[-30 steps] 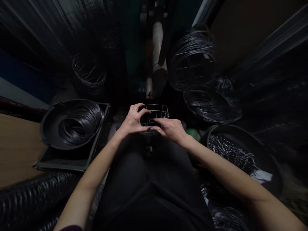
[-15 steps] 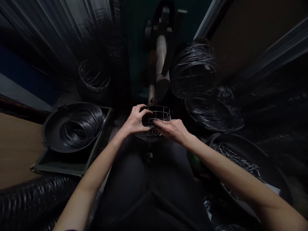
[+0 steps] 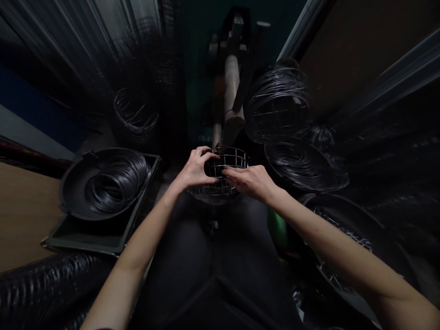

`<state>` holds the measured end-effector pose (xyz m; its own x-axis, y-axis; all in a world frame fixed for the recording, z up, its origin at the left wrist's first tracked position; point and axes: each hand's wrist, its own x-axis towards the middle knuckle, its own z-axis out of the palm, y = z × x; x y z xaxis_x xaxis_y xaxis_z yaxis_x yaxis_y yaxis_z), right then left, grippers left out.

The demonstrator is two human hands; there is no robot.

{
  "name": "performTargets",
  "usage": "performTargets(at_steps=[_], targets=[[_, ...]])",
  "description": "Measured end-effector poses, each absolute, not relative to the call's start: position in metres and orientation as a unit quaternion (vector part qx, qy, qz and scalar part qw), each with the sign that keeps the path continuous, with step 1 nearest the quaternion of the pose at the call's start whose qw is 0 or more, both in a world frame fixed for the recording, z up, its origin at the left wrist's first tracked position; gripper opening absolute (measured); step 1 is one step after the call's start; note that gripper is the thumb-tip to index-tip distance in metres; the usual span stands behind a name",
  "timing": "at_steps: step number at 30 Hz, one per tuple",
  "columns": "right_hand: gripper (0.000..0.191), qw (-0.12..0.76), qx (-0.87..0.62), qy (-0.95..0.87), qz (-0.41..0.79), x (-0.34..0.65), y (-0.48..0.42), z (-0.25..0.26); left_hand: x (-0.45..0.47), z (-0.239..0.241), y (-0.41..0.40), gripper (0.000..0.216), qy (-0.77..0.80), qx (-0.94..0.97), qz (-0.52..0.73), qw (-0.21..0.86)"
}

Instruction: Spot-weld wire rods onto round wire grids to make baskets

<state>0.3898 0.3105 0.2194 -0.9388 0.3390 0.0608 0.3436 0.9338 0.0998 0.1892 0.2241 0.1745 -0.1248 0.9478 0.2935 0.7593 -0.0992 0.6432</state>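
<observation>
While the left hand (image 3: 194, 172) and right hand (image 3: 252, 179) meet at the centre of the head view, a round wire basket (image 3: 232, 165) sits between them, just beyond the dark-clothed lap (image 3: 209, 261). Left hand: fingers curled over the upper rim on the left side, thumb set lower along the front, the basket's side gripped in the C-shaped span between. Right hand: thumb and fingers drawn close together at the front wires, touching the basket; cannot tell whether a wire is pinched there. Further mesh (image 3: 202, 192) shows dimly below the hands; its join to the basket is unclear.

Surroundings: a pale cylindrical bar (image 3: 232, 87) lies beyond the basket, its rounded end toward the person. To the left, a dark pan (image 3: 76, 183) holds a coil of wire (image 3: 129, 176) and rests on a green-framed tray (image 3: 89, 238). To the right, a flat wire coil (image 3: 290, 158) lies near an upright bundle of hoops (image 3: 278, 87). Nearer, a second pan (image 3: 367, 224) holds loose wire pieces (image 3: 347, 233), partly hidden by the right forearm (image 3: 316, 233). Light is low; fingertip detail is hard to read.
</observation>
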Motion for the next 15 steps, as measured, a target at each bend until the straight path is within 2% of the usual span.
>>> performTargets(at_steps=[10, 15], targets=[[0.036, 0.018, -0.183, -0.981, -0.063, 0.377, 0.319, 0.223, 0.177, 0.178, 0.234, 0.062, 0.658, 0.657, 0.348, 0.117], [0.035, 0.061, -0.187, -0.980, -0.042, 0.383, 0.318, 0.213, 0.174, 0.182, 0.237, 0.058, 0.655, 0.658, 0.345, 0.137]])
